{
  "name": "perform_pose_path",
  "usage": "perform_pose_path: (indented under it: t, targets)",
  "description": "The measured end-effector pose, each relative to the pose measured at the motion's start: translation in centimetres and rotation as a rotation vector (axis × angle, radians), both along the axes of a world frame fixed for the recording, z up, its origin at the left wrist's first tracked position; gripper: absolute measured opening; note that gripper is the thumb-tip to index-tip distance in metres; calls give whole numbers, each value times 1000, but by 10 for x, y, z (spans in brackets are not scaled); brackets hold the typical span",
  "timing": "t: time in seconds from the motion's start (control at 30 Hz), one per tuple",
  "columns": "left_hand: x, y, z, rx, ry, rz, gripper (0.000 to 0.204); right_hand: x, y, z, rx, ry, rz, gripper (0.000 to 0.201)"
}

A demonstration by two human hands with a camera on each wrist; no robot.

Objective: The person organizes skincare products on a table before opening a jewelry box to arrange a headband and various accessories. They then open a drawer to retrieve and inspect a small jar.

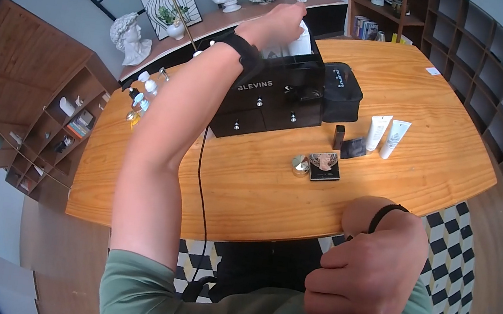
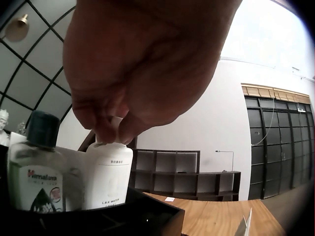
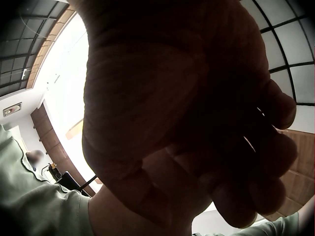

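My left hand (image 1: 275, 27) reaches over the black BLEVINS organizer (image 1: 276, 96) at the back of the table. In the left wrist view its fingertips pinch the top of a white bottle (image 2: 109, 174), hiding the bottle's upper end. Beside that bottle stands a clear green Himalaya bottle (image 2: 39, 172) with a dark green cap. The white bottle's lower end is hidden behind the organizer's dark edge (image 2: 162, 216). My right hand (image 1: 370, 270) is held up near my body, in front of the table edge. Its fingers hang loosely curled around nothing.
Right of the organizer sits a black zip case (image 1: 342, 96). Two white tubes (image 1: 377, 133), a small black box (image 1: 338, 137), a compact (image 1: 324, 162) and a silver-lidded jar (image 1: 300, 165) are nearer. Several pump bottles (image 1: 142, 100) stand left. A black cable (image 1: 202, 188) crosses the table.
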State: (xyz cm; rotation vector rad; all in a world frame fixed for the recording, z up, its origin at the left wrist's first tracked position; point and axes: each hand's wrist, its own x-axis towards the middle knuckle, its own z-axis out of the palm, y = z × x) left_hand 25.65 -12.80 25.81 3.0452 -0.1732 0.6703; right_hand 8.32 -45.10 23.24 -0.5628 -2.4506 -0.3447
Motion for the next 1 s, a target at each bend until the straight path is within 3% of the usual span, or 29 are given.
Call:
perform_pose_path:
  t: [0.13, 0.23, 0.47, 0.77, 1.0]
  targets:
    - [1, -2, 2, 12, 92, 63, 38, 2, -2, 0, 3, -14, 1, 28]
    - [5, 2, -1, 23, 77, 62, 37, -1, -5, -8, -13, 77, 0, 27]
    - [13, 5, -5, 29, 89, 51, 35, 1, -2, 0, -1, 6, -1, 28]
    - [9, 2, -8, 9, 38, 67, 36, -5, -3, -9, -16, 85, 2, 30]
    - [-11, 15, 2, 11, -183, -11, 49, -6, 0, -13, -20, 101, 3, 30]
